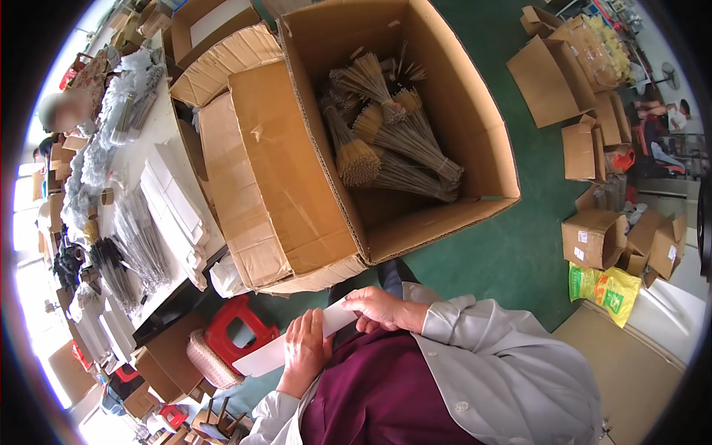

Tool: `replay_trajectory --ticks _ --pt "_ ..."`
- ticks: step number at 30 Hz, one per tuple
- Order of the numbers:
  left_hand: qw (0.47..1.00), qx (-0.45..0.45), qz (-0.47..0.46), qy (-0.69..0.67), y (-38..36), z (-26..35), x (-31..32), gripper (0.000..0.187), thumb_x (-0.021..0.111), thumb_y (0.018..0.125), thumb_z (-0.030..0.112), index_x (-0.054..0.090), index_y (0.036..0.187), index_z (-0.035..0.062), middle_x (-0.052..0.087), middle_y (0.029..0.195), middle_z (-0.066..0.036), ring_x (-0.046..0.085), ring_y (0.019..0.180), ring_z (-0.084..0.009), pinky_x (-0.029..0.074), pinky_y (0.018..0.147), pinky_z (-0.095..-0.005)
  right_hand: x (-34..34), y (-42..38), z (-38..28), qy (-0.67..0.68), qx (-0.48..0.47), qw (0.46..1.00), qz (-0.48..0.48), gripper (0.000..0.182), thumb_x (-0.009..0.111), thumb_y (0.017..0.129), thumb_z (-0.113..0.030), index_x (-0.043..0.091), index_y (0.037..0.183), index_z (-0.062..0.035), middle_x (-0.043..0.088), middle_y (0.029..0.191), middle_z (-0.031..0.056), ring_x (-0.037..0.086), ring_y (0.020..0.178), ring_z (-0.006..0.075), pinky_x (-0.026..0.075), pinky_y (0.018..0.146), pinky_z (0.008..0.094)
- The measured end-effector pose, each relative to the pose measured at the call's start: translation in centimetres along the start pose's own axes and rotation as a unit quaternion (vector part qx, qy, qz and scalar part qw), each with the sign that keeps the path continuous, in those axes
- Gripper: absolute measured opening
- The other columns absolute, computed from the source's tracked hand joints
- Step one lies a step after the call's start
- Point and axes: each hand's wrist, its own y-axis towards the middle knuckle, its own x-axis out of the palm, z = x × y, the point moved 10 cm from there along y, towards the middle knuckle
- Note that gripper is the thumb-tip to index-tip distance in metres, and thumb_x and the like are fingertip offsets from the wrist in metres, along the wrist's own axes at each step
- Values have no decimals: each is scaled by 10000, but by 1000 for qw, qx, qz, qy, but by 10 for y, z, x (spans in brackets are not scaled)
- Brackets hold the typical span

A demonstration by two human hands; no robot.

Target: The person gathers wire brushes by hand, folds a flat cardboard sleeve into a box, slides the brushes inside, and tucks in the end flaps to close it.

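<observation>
A long, flat white strip (263,357), like thin card or a slim flat box, lies slantwise in front of my body. My left hand (304,348) is wrapped over its middle, fingers closed. At the strip's upper right end, my right hand (380,308) grips it between thumb and curled fingers. Beyond my hands stands a large open cardboard box (437,230). Inside it lie several bundles of thin grey sticks (408,141), some with tan ends. What, if anything, is under the strip is hidden.
A closed carton (289,185) adjoins the open box on the left. A red plastic stool (236,334) stands close to my left hand. The left worktable holds white flat boxes (170,204) and wrapped bundles (137,237). Cartons (593,237) and a yellow bag (604,291) line the right.
</observation>
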Motion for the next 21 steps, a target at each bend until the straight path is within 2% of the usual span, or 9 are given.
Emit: replay_trajectory --ticks 2,4,5,6,7,8,11,19,21 --pt "1000 -8 -3 -4 0 0 0 658 824 714 152 550 1284 -29 643 1185 -204 650 1039 -381 523 919 -465 -1 -4 -2 -34 -16 999 15 286 617 1037 -248 661 1217 -30 653 917 56 619 523 110 501 433 258" --pt "1000 -15 -10 -7 0 -5 -1 653 826 715 155 554 1279 -29 648 1175 -201 652 1037 -376 525 915 -463 -1 -16 -38 -237 -191 950 71 363 691 985 -241 628 1247 2 681 1021 111 693 686 201 566 581 336" --pt "1000 -24 -17 -10 0 -8 1 649 828 715 157 557 1274 -30 653 1165 -198 655 1034 -372 526 911 -460 -1 -19 -41 -238 -190 950 72 363 691 985 -241 628 1247 2 681 1021 111 693 686 201 566 581 336" --pt "1000 -24 -11 -7 0 -8 -1 628 833 715 170 568 1250 -22 665 1134 -192 660 1020 -367 531 898 -463 18 -50 -80 -424 -367 819 124 420 713 941 -239 619 1265 10 680 1053 137 691 821 240 559 730 368" --pt "1000 -23 -11 -8 2 -5 -3 628 833 715 170 568 1250 -22 665 1134 -192 660 1020 -367 531 898 -463 48 -84 -96 -572 -512 619 166 479 736 897 -238 610 1283 18 679 1086 164 689 956 278 551 879 401" --pt "999 -26 -21 -25 5 -2 -5 609 833 719 174 574 1237 -13 668 1129 -190 662 1013 -370 533 890 -465 58 -76 -88 -601 -496 614 124 648 802 816 -252 574 1346 42 655 1189 202 605 1158 315 450 1047 452" --pt "998 -23 -30 -46 10 -1 -2 593 829 724 186 588 1231 -3 683 1113 -193 671 1008 -380 540 884 -474 76 -41 -57 -709 -438 549 60 689 800 819 -294 556 1334 93 644 1223 204 609 1135 301 445 1058 437" --pt "993 -51 -47 -91 1 -10 5 586 842 770 265 601 1229 -9 697 1092 -210 684 996 -402 548 873 -486 77 -22 -44 -713 -427 556 32 704 795 812 -367 568 1293 95 658 1119 184 631 1057 293 487 965 411" --pt "991 -50 -22 -118 2 -8 -1 630 854 775 281 584 1264 -12 692 1121 -216 678 1030 -407 542 894 -484 78 -31 -51 -726 -445 524 36 526 746 860 -338 616 1194 47 683 1060 149 646 1076 279 484 974 398"
